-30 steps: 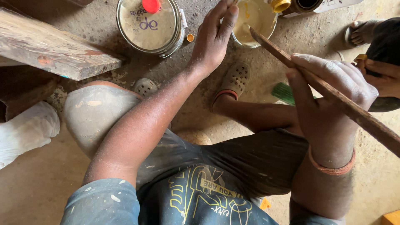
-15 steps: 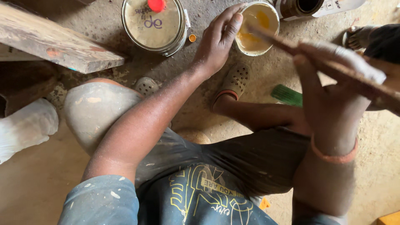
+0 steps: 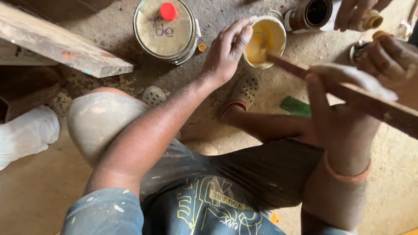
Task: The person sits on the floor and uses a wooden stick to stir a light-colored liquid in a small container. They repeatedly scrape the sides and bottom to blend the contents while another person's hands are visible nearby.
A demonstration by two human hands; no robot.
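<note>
1. Down on the rough, gritty floor [image 3: 183, 82], the left hand [image 3: 226, 50] curls its fingers over the rim of a small round tin [image 3: 265, 41] filled with glossy yellow paint, holding it steady.
2. Meanwhile the right hand [image 3: 344, 104] is wrapped around a long, flat wooden stick [image 3: 348, 93]; its far end dips into the yellow paint, and its near end runs out of view at the right edge.
3. Left of the tin stands a larger round can [image 3: 164, 28] with a dull, smeared metal lid and a red cap on top.
4. Beyond the tin, a dark brown can [image 3: 311, 14] lies on its side, partly covered by another person's hand [image 3: 355, 11], which is cut off at the top edge.
5. A weathered plank [image 3: 56, 43] crosses the top left corner.
6. A green object [image 3: 296, 106] is mostly hidden behind the right hand; what it is cannot be told.
</note>
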